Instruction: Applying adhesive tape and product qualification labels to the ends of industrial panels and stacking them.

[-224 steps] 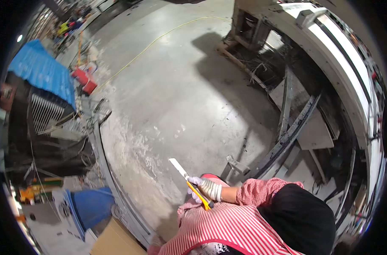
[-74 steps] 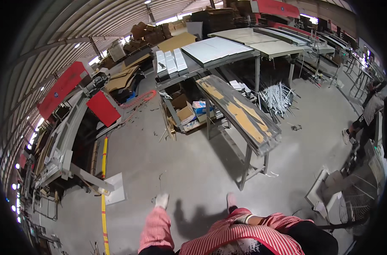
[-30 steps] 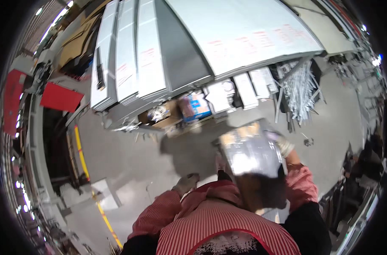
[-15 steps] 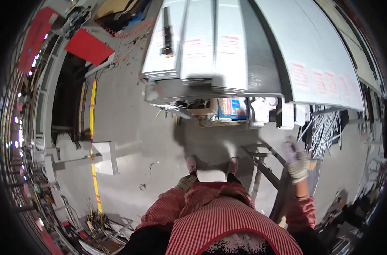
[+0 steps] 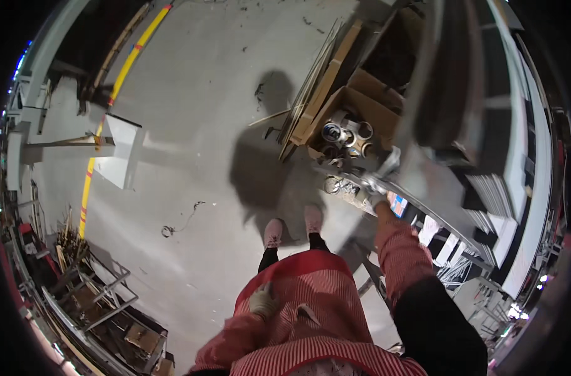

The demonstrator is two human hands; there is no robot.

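My left hand [image 5: 263, 303], in a pale knit glove, rests against the front of my red-and-white striped apron [image 5: 317, 285]. Its fingers lie loosely on the cloth, with no object visible in them. My right hand [image 5: 378, 199], also gloved, reaches forward to the near edge of the dark metal workbench [image 5: 433, 219]. Motion smears its fingers, and a pale blurred shape just beyond them cannot be made out. Close ahead of that hand, an open cardboard box [image 5: 317, 125] holds several rolls of tape [image 5: 333, 131].
Long wooden strips [image 5: 329, 81] lean beside the box. White panels [image 5: 523, 182] lie on the bench at the right. A white block-like stand [image 5: 121, 150] is by the yellow floor tape [image 5: 126, 72] at left. A metal-framed rack [image 5: 100, 294] stands lower left.
The view has swung, bringing the tape box into sight and shifting the bench rightward. My right hand has moved forward from the right side to the bench edge. My left hand stays near my waist.
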